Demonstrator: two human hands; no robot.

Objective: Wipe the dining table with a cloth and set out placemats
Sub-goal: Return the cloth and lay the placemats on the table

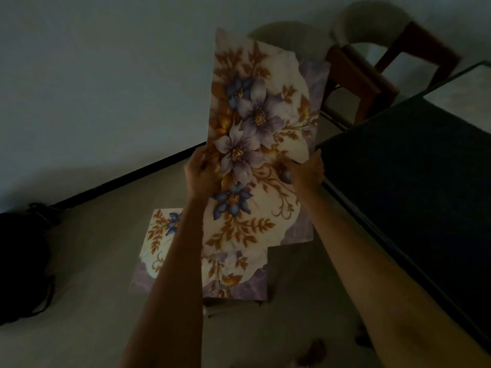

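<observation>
Left hand (198, 172) and right hand (308, 172) grip the thin floral cream-and-purple placemat (255, 134) by its side edges; light, floppy, best held there

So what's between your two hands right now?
In the head view, the flowered placemat spans the gap: left hand grips one long edge, right hand the other. Nothing else lies there.

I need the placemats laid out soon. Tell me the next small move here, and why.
Probably swing the held placemat right, over the dark table, and lower it flat. Both hands, left and right, grip its edges in the air beside the table, and another placemat waits below.
</observation>
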